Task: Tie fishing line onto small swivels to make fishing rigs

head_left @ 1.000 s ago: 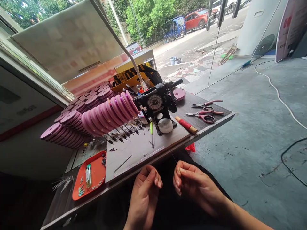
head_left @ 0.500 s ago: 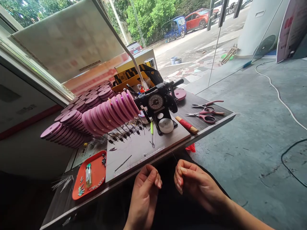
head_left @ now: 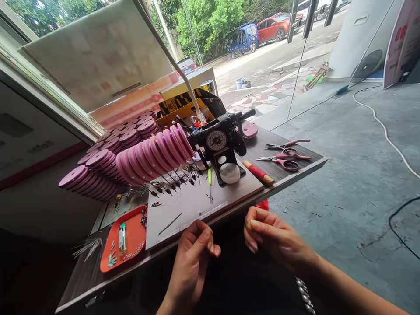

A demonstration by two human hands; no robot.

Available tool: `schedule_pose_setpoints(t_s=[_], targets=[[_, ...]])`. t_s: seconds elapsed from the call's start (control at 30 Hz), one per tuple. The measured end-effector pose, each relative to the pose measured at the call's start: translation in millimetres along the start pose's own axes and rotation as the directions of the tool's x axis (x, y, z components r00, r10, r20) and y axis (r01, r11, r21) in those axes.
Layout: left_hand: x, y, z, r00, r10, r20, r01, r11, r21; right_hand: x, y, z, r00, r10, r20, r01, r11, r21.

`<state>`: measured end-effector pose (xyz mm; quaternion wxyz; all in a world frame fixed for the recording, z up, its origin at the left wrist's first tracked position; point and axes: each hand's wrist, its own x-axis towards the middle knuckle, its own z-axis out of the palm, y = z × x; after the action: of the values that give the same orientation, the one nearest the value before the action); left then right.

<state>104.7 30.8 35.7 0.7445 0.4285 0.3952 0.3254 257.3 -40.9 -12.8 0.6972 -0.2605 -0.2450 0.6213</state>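
My left hand (head_left: 195,251) is just off the table's near edge, thumb and forefinger pinched together. A faint thin line (head_left: 210,213) runs down from the hook tool toward these fingertips. To the right, my right hand (head_left: 274,234) is closed in a similar pinch, apart from the left; the line at its fingertips is too fine to follow. Beyond the hands, a hook tool with a green handle (head_left: 210,176) hangs below a black winding device with a dial (head_left: 216,140). Pink foam spools (head_left: 154,155) sit in a row beside that device.
An orange tray (head_left: 106,258) with a small tube and metal parts lies at left. Several stacked pink spools (head_left: 74,175) stand behind it. Scissors (head_left: 285,159) and a red-wrapped wooden handle (head_left: 259,172) lie at right. A pale board (head_left: 187,210) covers the table's middle.
My hands have moved a little farther apart, the left one leftward and up, the right one rightward and up. The view has shifted slightly. A beaded bracelet now shows below my right forearm.
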Motion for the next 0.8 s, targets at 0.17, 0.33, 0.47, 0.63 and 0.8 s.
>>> schedule_pose_setpoints(t_s=[0.17,0.33,0.47,0.63,0.8], targets=[[4.3,1.6,-4.4,1.000,0.024,0.015,-0.025,0.999,0.043,1.5,-9.1,-9.0,1.000,-0.024,0.010,0.025,0.989,-0.144],[7.4,2.6,-8.9,0.999,0.025,0.025,-0.026,0.998,0.054,2.0,-12.7,-13.4,0.999,-0.035,0.004,0.035,0.983,-0.181],[10.1,4.8,-9.0,1.000,0.013,0.024,-0.014,0.999,0.044,5.0,-9.3,-13.6,1.000,-0.028,0.006,0.029,0.993,-0.114],[6.1,1.4,-0.5,1.000,0.011,-0.011,-0.012,1.000,-0.013,6.6,2.3,-2.9,1.000,0.002,-0.025,-0.001,0.999,0.049],[2.3,-0.9,0.5,0.999,0.012,-0.042,-0.013,0.999,-0.029,1.1,8.9,4.5,0.999,0.043,-0.011,-0.043,0.998,0.045]])
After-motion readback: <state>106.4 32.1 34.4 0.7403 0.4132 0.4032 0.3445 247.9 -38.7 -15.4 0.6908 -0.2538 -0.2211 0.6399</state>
